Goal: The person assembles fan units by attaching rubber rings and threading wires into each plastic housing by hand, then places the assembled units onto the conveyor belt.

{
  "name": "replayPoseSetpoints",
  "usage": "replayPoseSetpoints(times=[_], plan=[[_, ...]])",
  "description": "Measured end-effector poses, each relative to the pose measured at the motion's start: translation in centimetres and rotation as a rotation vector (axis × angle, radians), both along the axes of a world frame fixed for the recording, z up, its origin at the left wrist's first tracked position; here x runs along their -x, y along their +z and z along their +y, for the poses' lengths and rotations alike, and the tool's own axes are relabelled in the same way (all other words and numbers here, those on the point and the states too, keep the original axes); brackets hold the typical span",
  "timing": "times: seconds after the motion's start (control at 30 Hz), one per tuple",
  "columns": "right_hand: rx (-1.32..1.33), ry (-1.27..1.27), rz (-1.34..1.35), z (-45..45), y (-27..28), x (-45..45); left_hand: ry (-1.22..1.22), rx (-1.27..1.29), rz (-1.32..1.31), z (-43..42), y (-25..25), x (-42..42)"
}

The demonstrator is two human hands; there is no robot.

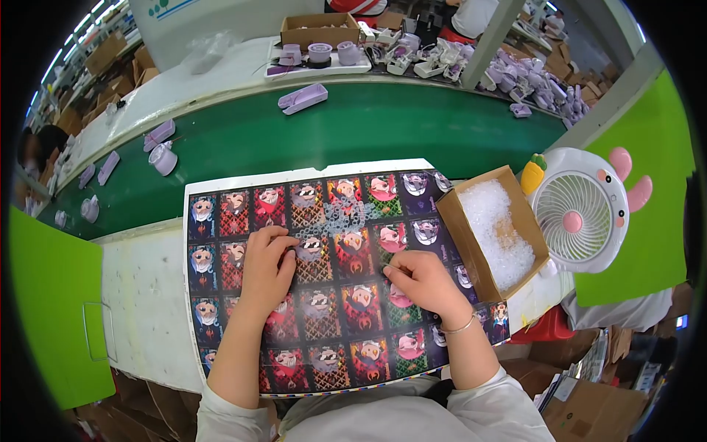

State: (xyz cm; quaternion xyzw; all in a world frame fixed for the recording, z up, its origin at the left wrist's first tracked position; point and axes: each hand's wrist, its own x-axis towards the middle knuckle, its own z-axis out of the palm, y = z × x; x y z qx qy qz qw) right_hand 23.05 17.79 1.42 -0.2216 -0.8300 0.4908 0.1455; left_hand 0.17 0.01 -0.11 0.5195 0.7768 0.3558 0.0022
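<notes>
On a sheet printed with rows of cartoon characters [317,300] rests a loose scatter of small clear plastic pieces [345,215]. My left hand [266,267] lies on the sheet just left of the scatter, fingers bent and the thumb close to the index fingertip. Anything between those tips is too small to make out. Right of and below the pieces, my right hand [426,281] is curled, thumb and index finger pressed together; what they hold, if anything, is hidden. Beyond that hand, an open cardboard box [482,267] holds many more clear pieces [495,221].
A white rabbit-shaped fan [578,210] stands right of the box. Behind the sheet runs a green conveyor belt [228,136] carrying several lilac plastic parts [303,98]. Piles of lilac and white parts [526,79] lie at the far right. Green panels [55,309] flank the white table [140,295].
</notes>
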Motion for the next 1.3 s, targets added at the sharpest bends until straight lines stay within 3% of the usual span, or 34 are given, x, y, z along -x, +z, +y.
replayPoseSetpoints(times=[0.17,0.27,1.17,1.3], plan=[[-0.059,0.004,-0.007,0.1,-0.6,-0.2,-0.002,-0.009,0.000,-0.1,0.0,0.0],[-0.094,-0.263,0.144,-0.6,0.0,0.4,-0.008,0.000,0.016,-0.1,0.0,0.0],[-0.073,-0.233,0.090,0.0,-0.8,0.1,-0.016,-0.021,0.023,-0.1,-0.2,0.1],[0.088,-0.239,0.271,-0.2,-0.9,0.1,-0.022,-0.033,0.028,-0.1,-0.5,0.2]])
